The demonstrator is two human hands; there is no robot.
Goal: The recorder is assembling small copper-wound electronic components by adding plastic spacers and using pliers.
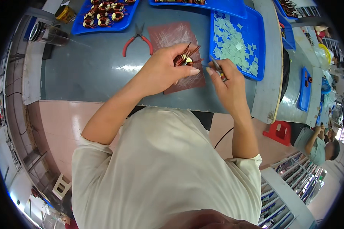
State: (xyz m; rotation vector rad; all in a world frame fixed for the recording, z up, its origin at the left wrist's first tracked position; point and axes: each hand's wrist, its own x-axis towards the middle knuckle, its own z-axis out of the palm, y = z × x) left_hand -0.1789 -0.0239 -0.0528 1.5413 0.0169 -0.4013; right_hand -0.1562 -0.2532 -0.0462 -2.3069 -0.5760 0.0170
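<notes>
My left hand [162, 69] is closed on a toroidal coil [183, 59] wound with reddish copper wire, with several wire ends sticking out to the right. My right hand [230, 82], a little to the right, grips a slim hand tool [216, 65] with a grey tip; its exact kind is hard to make out. A gap separates the tool from the coil. Beneath the coil lies a brown, scratched sheet [172, 35] on the grey table [99, 68]. Red-handled pliers [137, 40] rest, jaws apart, to the left of the sheet.
At the far left, a blue tray [120, 26] holds several wound coils. Pale green square pieces [233, 44] fill part of a blue tray [258, 34] at right, partly overlapped by another blue tray [202, 7]. A clear jar [51, 34] lies left; a co-worker [317, 147] sits far right.
</notes>
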